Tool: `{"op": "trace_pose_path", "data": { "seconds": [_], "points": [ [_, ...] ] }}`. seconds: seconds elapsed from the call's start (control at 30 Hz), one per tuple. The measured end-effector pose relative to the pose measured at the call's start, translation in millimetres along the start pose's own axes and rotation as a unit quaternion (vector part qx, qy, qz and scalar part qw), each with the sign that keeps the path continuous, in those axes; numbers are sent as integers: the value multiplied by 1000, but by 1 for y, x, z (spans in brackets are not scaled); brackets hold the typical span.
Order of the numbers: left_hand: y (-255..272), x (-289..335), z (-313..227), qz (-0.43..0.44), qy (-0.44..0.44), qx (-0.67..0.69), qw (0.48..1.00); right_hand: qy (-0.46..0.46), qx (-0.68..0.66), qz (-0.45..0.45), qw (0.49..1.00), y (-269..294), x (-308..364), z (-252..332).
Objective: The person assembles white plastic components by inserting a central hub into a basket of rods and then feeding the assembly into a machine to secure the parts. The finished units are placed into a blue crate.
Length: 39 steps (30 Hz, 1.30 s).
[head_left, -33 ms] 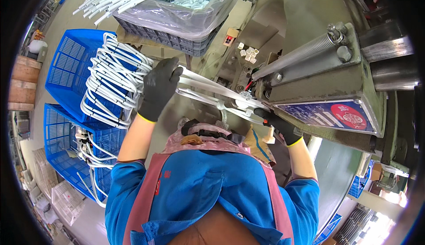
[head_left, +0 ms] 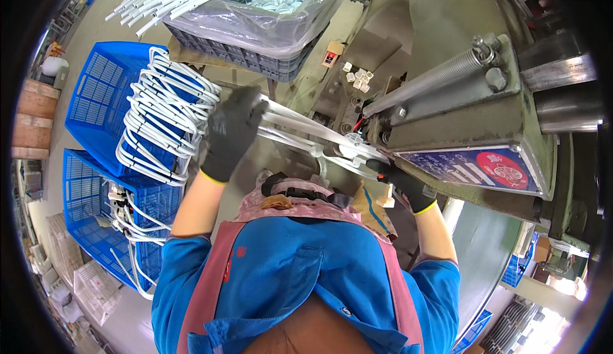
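My left hand [head_left: 233,133], in a dark glove and slightly blurred, is closed round the left end of a white metal tube [head_left: 300,121]. The tube slopes down to the right, to a round white fitting [head_left: 352,142] beside the machine. More white tubing [head_left: 287,139] runs just below it. At the right end of the tubing, under the machine's edge, my gloved right hand [head_left: 408,184] has its fingers curled. A small orange-red spot shows at those fingertips; what they grip is partly hidden.
A heavy machine [head_left: 460,127] with a spring and blue plate fills the right. White bent tubes [head_left: 159,117] lie over a blue crate [head_left: 96,105]; another blue crate [head_left: 86,194] sits nearer. Behind, a plastic-lined grey crate [head_left: 268,60] holds metal parts. Small white blocks [head_left: 361,78] lie by the machine.
My left hand has shifted slightly right and toward me, still at the tube's end. My right hand stays in nearly the same place.
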State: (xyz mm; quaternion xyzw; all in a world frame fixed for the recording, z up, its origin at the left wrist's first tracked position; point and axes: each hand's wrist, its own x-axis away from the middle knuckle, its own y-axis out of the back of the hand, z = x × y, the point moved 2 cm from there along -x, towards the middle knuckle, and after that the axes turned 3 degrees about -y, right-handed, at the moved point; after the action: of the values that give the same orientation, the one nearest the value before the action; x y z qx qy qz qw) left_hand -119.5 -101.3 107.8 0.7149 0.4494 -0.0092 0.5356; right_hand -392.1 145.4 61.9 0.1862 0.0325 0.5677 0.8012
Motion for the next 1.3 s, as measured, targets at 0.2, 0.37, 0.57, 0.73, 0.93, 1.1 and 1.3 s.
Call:
{"op": "trace_pose_path", "data": {
  "seconds": [0.2, 0.37, 0.57, 0.73, 0.93, 1.1, 1.3],
  "points": [
    [-29, 63, -64, 155, -22, 239, 958, -2, 231, 24, 973, -6, 4, -8],
    [-24, 88, -83, 276, -216, 427, 834, 327, 552, -70, 764, -18, 1, -7],
    [-42, 76, -91, 544, -161, 456, 686, 123, 289, -51, 948, -19, 4, -10],
    [-54, 70, -98, 643, -79, 379, 661, 171, 368, -95, 909, -22, 3, 4],
    [-56, 35, -100, 135, -50, 311, 939, 76, 318, -82, 942, -23, 7, 8],
    [-82, 8, -113, 96, -177, 238, 950, 91, 327, -81, 937, -22, 8, 13],
    [-94, 4, -104, 80, -251, 229, 937, 158, 390, -203, 884, -29, 8, 10]
  ]
}}
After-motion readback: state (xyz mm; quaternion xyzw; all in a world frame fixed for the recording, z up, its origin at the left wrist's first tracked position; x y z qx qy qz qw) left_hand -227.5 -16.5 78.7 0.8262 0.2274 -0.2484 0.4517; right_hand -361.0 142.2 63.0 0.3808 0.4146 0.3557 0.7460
